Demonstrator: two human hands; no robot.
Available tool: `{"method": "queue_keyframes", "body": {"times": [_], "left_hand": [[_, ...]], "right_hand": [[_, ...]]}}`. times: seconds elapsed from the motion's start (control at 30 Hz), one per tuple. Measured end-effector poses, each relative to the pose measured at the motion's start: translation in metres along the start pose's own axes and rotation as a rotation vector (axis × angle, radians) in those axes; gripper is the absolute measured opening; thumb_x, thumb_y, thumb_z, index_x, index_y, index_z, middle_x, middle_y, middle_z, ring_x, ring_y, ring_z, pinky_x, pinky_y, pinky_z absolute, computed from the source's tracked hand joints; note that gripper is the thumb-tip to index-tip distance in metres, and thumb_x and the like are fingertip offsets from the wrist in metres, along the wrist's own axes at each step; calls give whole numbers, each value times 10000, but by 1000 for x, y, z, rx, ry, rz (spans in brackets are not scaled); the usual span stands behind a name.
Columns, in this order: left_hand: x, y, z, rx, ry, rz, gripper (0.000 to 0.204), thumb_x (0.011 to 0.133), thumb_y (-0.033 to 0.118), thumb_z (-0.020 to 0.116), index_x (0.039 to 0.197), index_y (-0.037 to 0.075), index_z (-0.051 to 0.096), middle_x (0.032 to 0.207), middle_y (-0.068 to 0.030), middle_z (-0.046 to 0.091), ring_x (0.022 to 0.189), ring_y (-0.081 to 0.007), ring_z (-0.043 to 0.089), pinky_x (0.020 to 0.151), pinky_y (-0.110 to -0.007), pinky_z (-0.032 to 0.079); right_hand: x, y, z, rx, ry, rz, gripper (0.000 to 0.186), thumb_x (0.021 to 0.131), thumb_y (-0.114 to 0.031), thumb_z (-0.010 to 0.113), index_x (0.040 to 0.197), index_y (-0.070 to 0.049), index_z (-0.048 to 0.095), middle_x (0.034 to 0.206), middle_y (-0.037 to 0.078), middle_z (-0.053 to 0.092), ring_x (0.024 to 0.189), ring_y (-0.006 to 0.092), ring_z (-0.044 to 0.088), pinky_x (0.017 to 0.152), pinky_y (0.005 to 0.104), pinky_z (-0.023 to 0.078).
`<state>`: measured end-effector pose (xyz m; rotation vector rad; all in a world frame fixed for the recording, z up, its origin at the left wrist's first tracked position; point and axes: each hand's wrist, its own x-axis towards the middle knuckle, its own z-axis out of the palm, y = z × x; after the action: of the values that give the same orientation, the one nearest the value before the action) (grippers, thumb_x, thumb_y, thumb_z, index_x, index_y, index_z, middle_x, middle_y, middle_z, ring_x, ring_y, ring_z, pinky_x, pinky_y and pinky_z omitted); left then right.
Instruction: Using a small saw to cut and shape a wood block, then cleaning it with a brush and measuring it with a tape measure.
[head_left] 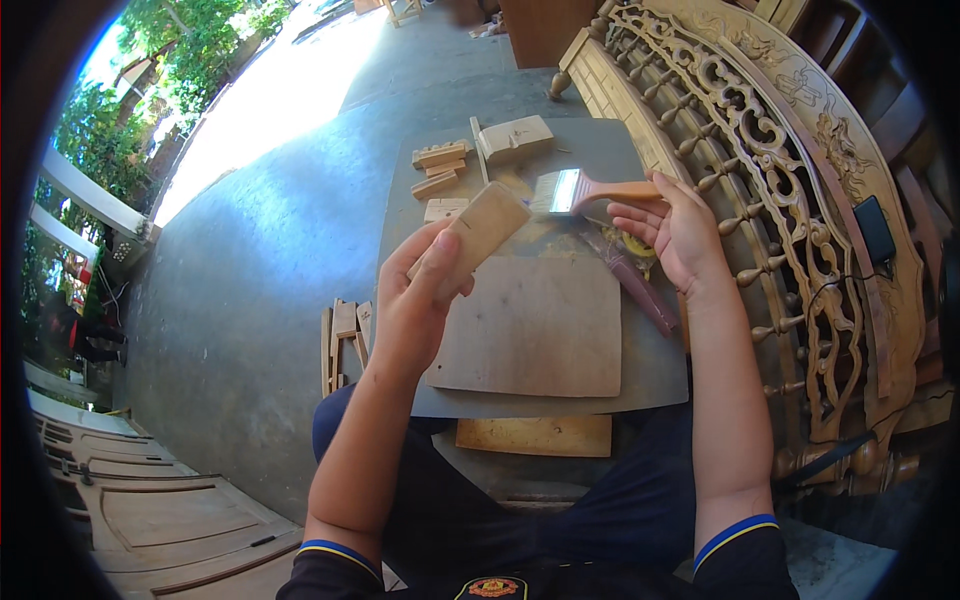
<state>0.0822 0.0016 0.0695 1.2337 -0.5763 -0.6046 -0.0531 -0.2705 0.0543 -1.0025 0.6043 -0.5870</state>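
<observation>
My left hand [428,285] is closed around a flat, pale wooden block [484,236], held tilted above the table. A wide paintbrush [600,192] with a wooden handle, a metal band and light bristles points left from my right hand [680,232]. The thumb and a finger grip the handle's end while the other fingers are loosely spread. The bristle tips are close to the block's upper end; whether they touch it I cannot tell. Below both hands a flat wooden board [530,330] lies on the grey table [650,375].
Several small wood pieces [438,170] and a larger block [516,138] lie at the table's far side. A dark reddish tool [638,290] and yellow tape [640,248] are at the right. Carved furniture [740,110] holding a phone [874,230] stands close on the right; wood strips [345,325] are at left.
</observation>
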Motion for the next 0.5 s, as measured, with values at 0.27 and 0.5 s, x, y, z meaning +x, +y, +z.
{"method": "queue_keyframes", "body": {"times": [0.27, 0.5], "left_hand": [[-7, 7, 7, 411, 42, 349, 421, 949, 283, 767, 1223, -27, 694, 1092, -102, 667, 939, -169, 620, 853, -310, 505], [-15, 16, 13, 787, -1, 841, 555, 704, 184, 946, 1201, 30, 753, 1087, -101, 632, 992, -249, 623, 851, -365, 527]], "right_hand": [[9, 10, 3, -142, 86, -83, 505, 1089, -164, 481, 1504, 71, 313, 1148, 238, 644, 910, 293, 739, 741, 375, 647], [-4, 3, 8, -1114, 242, -195, 474, 987, -242, 654, 1362, 45, 614, 969, 185, 750, 904, 291, 749, 820, 409, 582]]}}
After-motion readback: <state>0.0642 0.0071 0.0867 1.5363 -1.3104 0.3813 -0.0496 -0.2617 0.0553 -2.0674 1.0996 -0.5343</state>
